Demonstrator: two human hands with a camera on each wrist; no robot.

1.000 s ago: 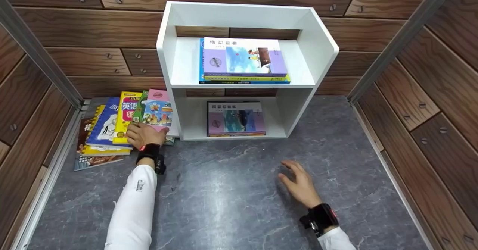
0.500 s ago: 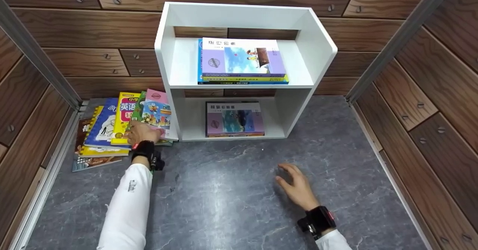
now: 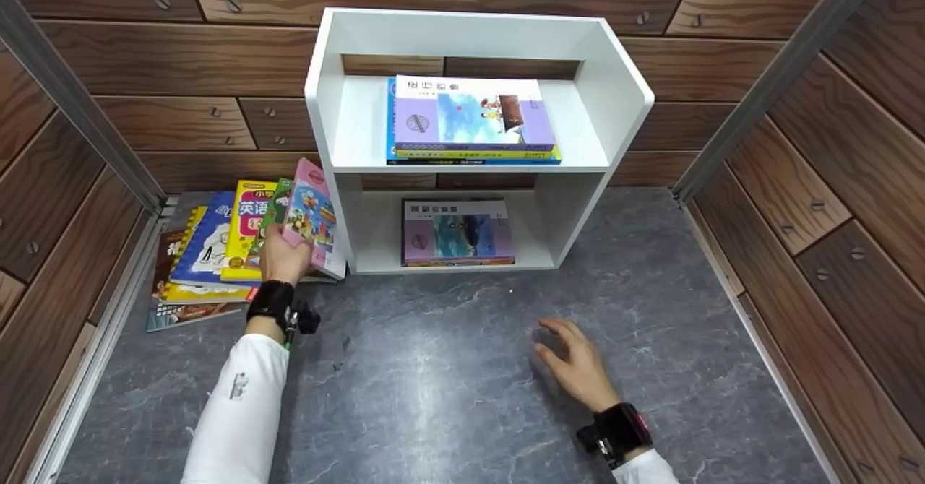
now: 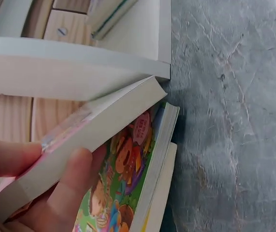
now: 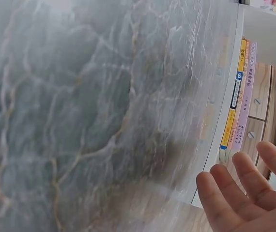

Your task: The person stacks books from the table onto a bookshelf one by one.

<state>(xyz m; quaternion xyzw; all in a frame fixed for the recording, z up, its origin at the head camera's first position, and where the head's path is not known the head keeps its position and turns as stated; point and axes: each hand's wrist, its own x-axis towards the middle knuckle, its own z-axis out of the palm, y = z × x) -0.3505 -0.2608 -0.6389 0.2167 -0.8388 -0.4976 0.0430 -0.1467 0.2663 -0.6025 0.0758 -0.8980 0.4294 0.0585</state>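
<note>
My left hand [image 3: 284,254] pinches a pink book [image 3: 312,213] by its near left edge. The book is tilted, its left side lifted, its right side close against the shelf's left wall. In the left wrist view the thumb and fingers [image 4: 72,179] grip the book's thick page block [image 4: 99,130]. Beneath it lies a green picture-covered book [image 4: 123,169], on top of other books. My right hand [image 3: 576,363] hovers over the floor to the right, fingers loosely bent and holding nothing; in the right wrist view its fingers [image 5: 244,188] are apart from the shelf.
A white two-tier shelf [image 3: 470,168] holds a flat stack of books topped by a purple one [image 3: 477,112] above and another stack [image 3: 457,231] below. Left of it, a yellow book [image 3: 246,231], a blue book [image 3: 206,242] and others overlap on the grey floor [image 3: 433,368]. Wood-patterned walls enclose the area.
My left hand has gone from resting on the books to gripping the pink book, whose left side has risen and tilted toward the shelf. The right hand has barely moved.
</note>
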